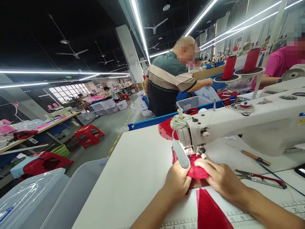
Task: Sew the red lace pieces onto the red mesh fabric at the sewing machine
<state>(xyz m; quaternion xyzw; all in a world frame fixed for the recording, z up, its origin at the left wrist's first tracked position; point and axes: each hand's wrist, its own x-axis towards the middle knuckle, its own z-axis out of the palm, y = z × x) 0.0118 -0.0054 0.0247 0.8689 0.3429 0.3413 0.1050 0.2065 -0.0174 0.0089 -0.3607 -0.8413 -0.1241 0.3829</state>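
Red lace [200, 172] is under the head of my sewing machine [259, 136], at the right side of the white worktop [128, 181], nearer its near edge than the far one. Step in hand, my read: lining up and feeding the lace at the needle; can't tell if the machine is running.

My right hand [222, 178] pinches the lace, fingers bent over the top close by the presser foot, thumb at the near side. My left hand [175, 178] is curled in at the lace's left side, fingers drawn together; the pale grey lamp [181, 154] covers part of it, so can't tell how firmly it pinches.

A red fabric strip [211, 211] lies nearer me, running over the ruler scale [182, 223] along the worktop's near edge. More red sheer cloth [165, 128] lies behind the machine head, by the far edge. Right of my right hand: thread snips [262, 179] and a wooden-handled awl [256, 157], both untouched.

Next move, I'd judge, calls for light, even guiding from both sides, lace flat, edge straight to the needle. Risk: right fingertips sit very near the foot, and thin lace could pucker.
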